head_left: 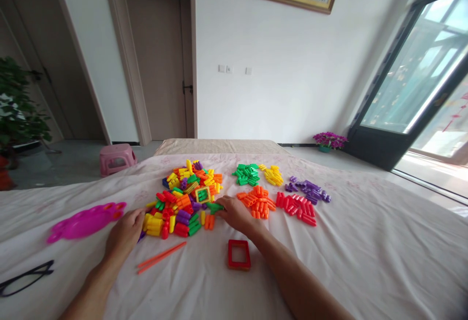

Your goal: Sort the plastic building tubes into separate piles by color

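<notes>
Pale creased cloth (351,271) is spread under everything, with black glasses (25,281) nearest on the left, two orange sticks (163,254) further in and a red frame (239,265) lying flat beside the right forearm.

Just past those, the left hand (126,225) is up against the left side of a big mixed pile (183,200) of plastic pieces, with a magenta tray (86,222) to its left. Can't tell whether that grip is pinching anything. The right hand (234,210) is at the pile's right edge, and a green piece (215,208) sits directly at that grip's fingertips. Looks like they're touching, but it's kinda blurry, so can't say if it's actually pinched.

Further out on the right it's groups by colour: red pieces (298,208), orange pieces (259,203), purple pieces (310,191), then yellow pieces (273,175) and green pieces (246,175). Beyond the cloth: pink stool (117,158), purple flowers (329,140), white wall (263,105).
</notes>
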Demonstrator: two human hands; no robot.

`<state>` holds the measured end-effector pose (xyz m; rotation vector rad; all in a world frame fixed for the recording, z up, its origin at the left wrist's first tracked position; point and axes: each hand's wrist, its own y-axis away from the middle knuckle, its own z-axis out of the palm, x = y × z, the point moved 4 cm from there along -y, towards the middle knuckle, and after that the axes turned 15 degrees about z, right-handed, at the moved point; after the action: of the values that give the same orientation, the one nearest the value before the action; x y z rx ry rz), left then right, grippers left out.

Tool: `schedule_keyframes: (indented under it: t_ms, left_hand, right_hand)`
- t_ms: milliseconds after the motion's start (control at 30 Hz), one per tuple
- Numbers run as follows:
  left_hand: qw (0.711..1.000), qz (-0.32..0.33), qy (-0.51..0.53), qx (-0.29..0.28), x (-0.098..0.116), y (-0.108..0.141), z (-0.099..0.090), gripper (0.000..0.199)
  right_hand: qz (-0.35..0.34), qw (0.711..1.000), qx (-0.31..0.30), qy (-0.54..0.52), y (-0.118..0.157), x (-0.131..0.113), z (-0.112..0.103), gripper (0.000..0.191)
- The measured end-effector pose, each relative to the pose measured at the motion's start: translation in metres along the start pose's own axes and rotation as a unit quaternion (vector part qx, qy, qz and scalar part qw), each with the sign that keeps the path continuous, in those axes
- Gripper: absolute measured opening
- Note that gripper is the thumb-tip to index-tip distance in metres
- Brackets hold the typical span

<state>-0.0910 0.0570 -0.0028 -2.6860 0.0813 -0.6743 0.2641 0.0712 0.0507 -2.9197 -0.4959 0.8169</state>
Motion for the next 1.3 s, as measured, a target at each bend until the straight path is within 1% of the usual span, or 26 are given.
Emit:
schedule_keyframes:
  t_ms: [67, 133, 200, 300, 333, 400, 467, 533, 667, 767, 867, 967, 1100, 1200, 1300]
  left_hand:
    - [1.000, -0.004, -0.002, 0.005, 0.000, 0.000, 0.000, 0.040]
    - [1.000, -0.006, 0.003, 0.007, 0.000, -0.001, -0.001, 0.040]
    - [1.000, -0.007, 0.009, 0.006, 0.001, -0.001, -0.001, 0.040]
    - [1.000, -0.008, 0.012, 0.008, 0.003, -0.001, -0.003, 0.040]
    - [1.000, -0.009, 0.011, 0.009, 0.003, -0.001, -0.003, 0.040]
    - [1.000, -0.009, 0.011, 0.012, 0.004, 0.000, -0.004, 0.040]
    - [1.000, -0.008, 0.008, 0.012, 0.005, -0.001, -0.004, 0.040]
    - [1.000, -0.008, 0.002, 0.012, 0.006, -0.001, -0.004, 0.040]
    - [1.000, -0.016, -0.001, 0.010, 0.006, -0.003, -0.004, 0.041]
    - [1.000, -0.013, 0.008, 0.008, 0.005, -0.003, -0.002, 0.040]
    - [1.000, -0.011, 0.011, 0.014, 0.004, -0.002, -0.001, 0.041]
    - [1.000, -0.015, 0.002, 0.015, 0.003, -0.001, 0.000, 0.042]
    - [1.000, -0.015, -0.003, 0.017, 0.003, -0.002, 0.000, 0.041]
    - [1.000, -0.011, -0.002, 0.018, 0.002, -0.002, 0.000, 0.043]
    - [1.000, -0.008, -0.001, 0.017, 0.000, -0.002, 0.002, 0.043]
  right_hand:
    - [0.004, 1.000, 0.024, -0.019, -0.005, 0.000, -0.011, 0.011]
    - [0.031, 0.997, 0.067, -0.020, -0.013, 0.004, -0.026, 0.010]
    - [0.075, 0.991, 0.112, -0.010, -0.024, 0.014, -0.042, 0.011]
    - [0.150, 0.976, 0.160, 0.013, -0.039, 0.038, -0.059, 0.013]
    - [0.175, 0.968, 0.177, 0.016, -0.043, 0.047, -0.062, 0.016]
    - [0.216, 0.953, 0.213, 0.014, -0.047, 0.061, -0.064, 0.030]
    - [0.227, 0.945, 0.235, 0.003, -0.047, 0.066, -0.058, 0.042]
    - [0.200, 0.955, 0.219, -0.013, -0.046, 0.061, -0.045, 0.045]
    - [0.076, 0.987, 0.136, -0.037, -0.043, 0.027, -0.015, 0.048]
    - [-0.005, 0.996, 0.088, -0.027, -0.042, 0.002, 0.001, 0.059]
    - [-0.044, 0.998, 0.049, -0.012, -0.041, -0.013, 0.009, 0.063]
    - [-0.041, 0.998, 0.036, -0.002, -0.039, -0.022, 0.008, 0.054]
    - [-0.008, 0.999, 0.046, -0.012, -0.036, -0.029, 0.002, 0.027]
    - [0.027, 0.998, 0.051, -0.041, -0.036, -0.026, 0.004, 0.014]
    - [0.065, 0.992, 0.039, -0.099, -0.039, -0.019, 0.006, 0.010]
